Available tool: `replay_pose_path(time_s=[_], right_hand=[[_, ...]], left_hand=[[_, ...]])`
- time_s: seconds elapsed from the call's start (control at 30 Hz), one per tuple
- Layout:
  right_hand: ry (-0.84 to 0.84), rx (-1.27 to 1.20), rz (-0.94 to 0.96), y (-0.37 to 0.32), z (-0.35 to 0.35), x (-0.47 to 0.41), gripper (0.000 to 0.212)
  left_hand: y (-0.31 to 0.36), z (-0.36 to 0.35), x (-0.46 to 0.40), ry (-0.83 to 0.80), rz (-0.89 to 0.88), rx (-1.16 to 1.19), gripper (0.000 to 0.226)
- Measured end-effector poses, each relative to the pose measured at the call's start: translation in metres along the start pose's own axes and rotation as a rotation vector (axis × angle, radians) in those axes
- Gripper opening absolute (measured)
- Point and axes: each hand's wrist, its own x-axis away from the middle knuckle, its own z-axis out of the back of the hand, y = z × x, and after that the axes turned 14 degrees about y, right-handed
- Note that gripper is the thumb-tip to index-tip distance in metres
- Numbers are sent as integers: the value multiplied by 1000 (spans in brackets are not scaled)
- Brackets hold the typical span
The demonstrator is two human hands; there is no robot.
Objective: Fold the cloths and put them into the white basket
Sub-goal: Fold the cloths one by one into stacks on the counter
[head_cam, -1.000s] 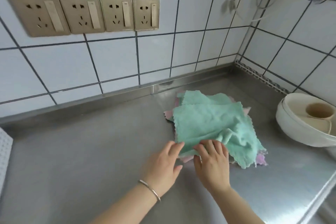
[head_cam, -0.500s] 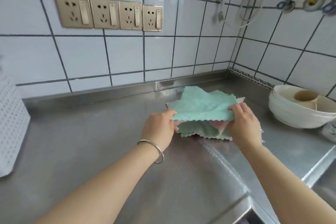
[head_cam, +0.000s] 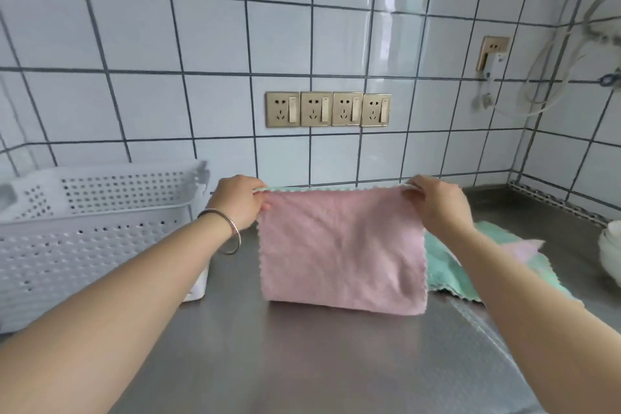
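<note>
I hold a cloth (head_cam: 339,245) up over the steel counter, its pink side facing me and a green edge showing along the top. My left hand (head_cam: 237,200) pinches its top left corner and my right hand (head_cam: 437,203) pinches its top right corner. The cloth hangs doubled, with its lower fold just above the counter. More green and pink cloths (head_cam: 497,255) lie in a pile on the counter behind my right forearm. The white perforated basket (head_cam: 84,239) stands at the left, beside my left wrist.
White bowls (head_cam: 610,254) sit at the right edge of the steel counter (head_cam: 302,356). A tiled wall with a row of wall sockets (head_cam: 327,109) rises behind. Cables hang at the upper right. A ridge in the counter runs along the front right.
Both hands have lifted one cloth off the pile and raised it, stretched between them, pink side toward me. My view has swung left and up, bringing the white basket into sight.
</note>
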Motion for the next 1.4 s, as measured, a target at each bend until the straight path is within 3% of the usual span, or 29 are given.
replay_pose_path(time_s=[0.1,0.2,0.3,0.43,0.53,0.6,0.67,0.7,0.83,0.97,1.1,1.2,1.3,1.4], right_hand=[[185,-232,-3,-34,-1,2,15],[245,-335,110,-45,7,23,17],[227,-374,158,-40,27,51,25],[-96,-349,199,-11,31,114,21],[-428,-329,294,14,21,161,38],[-576,-328,298,25,16,184,39],[-645,-346,243,34,12,200,48],[-684,-342,205,37,11,208,50],[-819,-327,81,41,16,219,17],[-883,-252,77,36,29,206,9],[-1063,-203,76,31,32,188,26],[-956,-287,-76,26,20,180,30],[-701,-364,-271,16,-4,172,22],[-613,-327,-422,7,-33,165,19]], left_hand=[[-7,32,-4,136,-8,-79,18],[-12,64,25,328,-154,-95,21],[-25,82,72,249,-274,-97,23],[-79,72,152,-44,-305,-173,36],[-117,54,203,-207,-245,-175,41],[-132,45,223,-251,-262,-184,35],[-142,41,231,-274,-298,-240,24],[-146,40,234,-297,-304,-242,29],[-151,41,235,-380,-229,-124,39],[-142,50,233,-509,-95,-121,13],[-136,59,215,-559,3,-173,33],[-138,48,199,-534,114,-92,36],[-142,27,178,-387,304,74,25],[-144,7,158,-275,428,137,26]])
